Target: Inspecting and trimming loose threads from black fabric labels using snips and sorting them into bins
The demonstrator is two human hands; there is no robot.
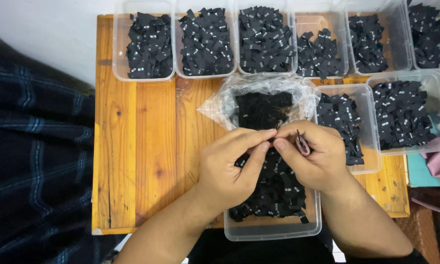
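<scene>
Over the near tub point(273, 230) of black labels point(278, 188) on the wooden table point(146, 146), the left hand point(232, 168) pinched thumb and forefinger shut on a label too hidden to make out, fingertip to fingertip with the right hand point(315, 159). That hand closed around small snips point(302, 144), which could have nicked a finger so close. Farther right, crowded tubs point(400, 115) invited a label dropped into the wrong one.

bare wooden table point(146, 146) open at left, label-filled clear tubs point(205, 41) crowding back and right
</scene>
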